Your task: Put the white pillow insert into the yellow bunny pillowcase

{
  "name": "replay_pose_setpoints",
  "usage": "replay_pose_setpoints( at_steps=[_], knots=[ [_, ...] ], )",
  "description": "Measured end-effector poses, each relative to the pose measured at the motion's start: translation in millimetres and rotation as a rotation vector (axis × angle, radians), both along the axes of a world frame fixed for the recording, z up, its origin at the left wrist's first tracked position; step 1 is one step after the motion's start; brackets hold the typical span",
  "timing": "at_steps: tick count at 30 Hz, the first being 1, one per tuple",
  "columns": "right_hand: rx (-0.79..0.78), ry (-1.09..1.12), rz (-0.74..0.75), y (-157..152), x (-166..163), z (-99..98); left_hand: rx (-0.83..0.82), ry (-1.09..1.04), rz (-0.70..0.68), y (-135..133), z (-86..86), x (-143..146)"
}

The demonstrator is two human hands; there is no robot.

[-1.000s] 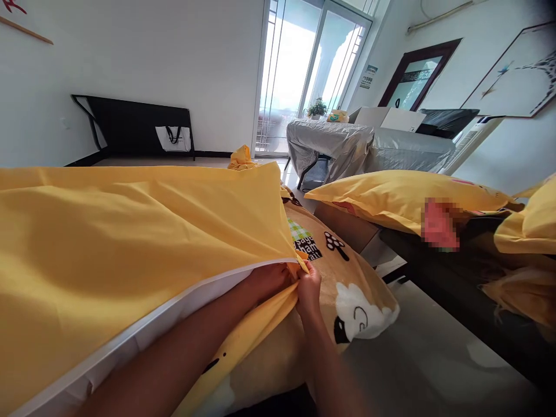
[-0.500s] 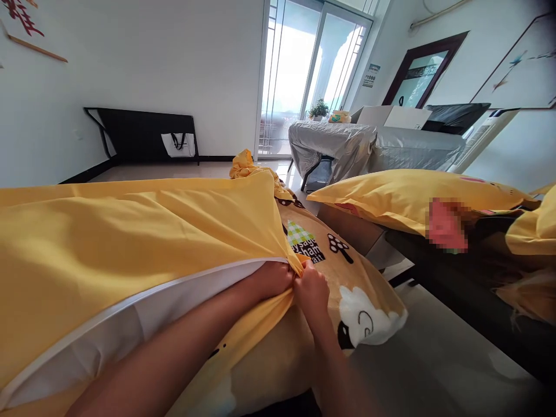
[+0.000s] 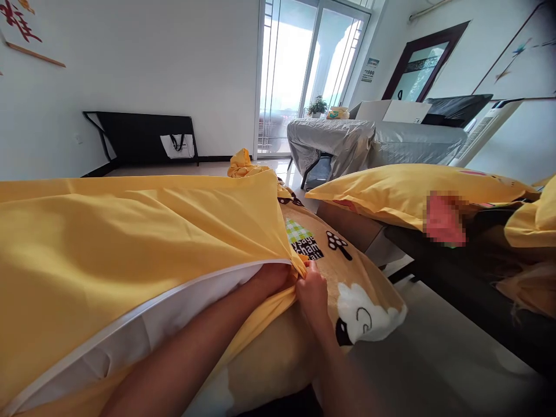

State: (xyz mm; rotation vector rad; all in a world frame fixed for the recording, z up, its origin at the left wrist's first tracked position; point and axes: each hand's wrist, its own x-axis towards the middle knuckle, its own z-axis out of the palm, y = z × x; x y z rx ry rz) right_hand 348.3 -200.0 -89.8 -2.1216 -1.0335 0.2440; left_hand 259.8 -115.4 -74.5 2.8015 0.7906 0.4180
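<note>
The yellow cover [image 3: 130,231] spreads across the left of the patterned blanket [image 3: 351,269]. Above the blanket, the left hand [image 3: 274,279] is inside the cover, its grip hidden; the right hand [image 3: 311,289] has fingers curled tight on the cover's gathered edge.

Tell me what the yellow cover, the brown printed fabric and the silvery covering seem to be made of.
Yellow cover: probably thin cotton or polyester, matte, going by its soft creases. Brown printed fabric: perhaps plush fleece, given its soft, dull surface. Silvery covering: likely plastic film, shiny and crinkled.
</note>
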Motion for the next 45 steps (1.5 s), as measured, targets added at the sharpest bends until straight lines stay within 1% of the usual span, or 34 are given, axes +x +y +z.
replay_pose_setpoints(
  at_steps=[5, 10, 13, 15, 18, 20, 22, 25, 27, 29, 33, 36, 38, 42, 45],
  knots=[
    [0.024, -0.032, 0.026, -5, 2, -2.6, -0.081, -0.093, -0.050, 4, -1.9, -1],
    [0.015, -0.023, 0.034, -7, 2, -0.1, -0.130, -0.132, -0.113, 10, -0.1, -12],
    [0.012, -0.042, 0.039, -5, 0, 1.1, -0.145, -0.107, -0.139, 8, 1.7, -18],
    [-0.021, -0.068, 0.031, -4, 0, 1.1, -0.148, -0.083, -0.164, 6, 2.6, -22],
    [-0.068, -0.074, 0.023, -4, -1, 0.1, -0.120, -0.028, -0.248, 2, 3.0, -23],
    [-0.072, -0.068, 0.022, -4, 0, -1.5, -0.096, 0.009, -0.309, 0, 2.6, -22],
    [-0.035, -0.086, 0.025, -3, 1, -3.9, -0.067, 0.036, -0.348, -1, 2.2, -22],
    [0.131, -0.102, 0.051, -3, 1, -7.2, 0.003, 0.039, -0.409, -2, 2.5, -23],
    [0.246, -0.042, 0.078, -3, 1, -8.2, 0.027, -0.003, -0.460, -3, 3.3, -26],
    [0.311, 0.027, 0.084, -2, 0, -8.3, 0.020, -0.056, -0.487, -3, 4.2, -28],
    [0.406, 0.129, 0.058, 1, -1, -11.3, -0.021, -0.064, -0.446, -3, 5.5, -31],
    [0.479, 0.278, 0.073, 5, 0, -17.8, -0.075, -0.083, -0.442, -2, 6.1, -33],
    [0.510, 0.353, 0.084, 8, 0, -22.5, -0.126, -0.077, -0.412, 0, 6.4, -35],
    [0.520, 0.453, 0.158, 10, 0, -27.6, -0.222, -0.077, -0.303, 2, 6.8, -40],
    [0.473, 0.456, 0.215, 8, 2, -26.0, -0.258, -0.106, -0.283, 2, 6.9, -43]
  ],
)
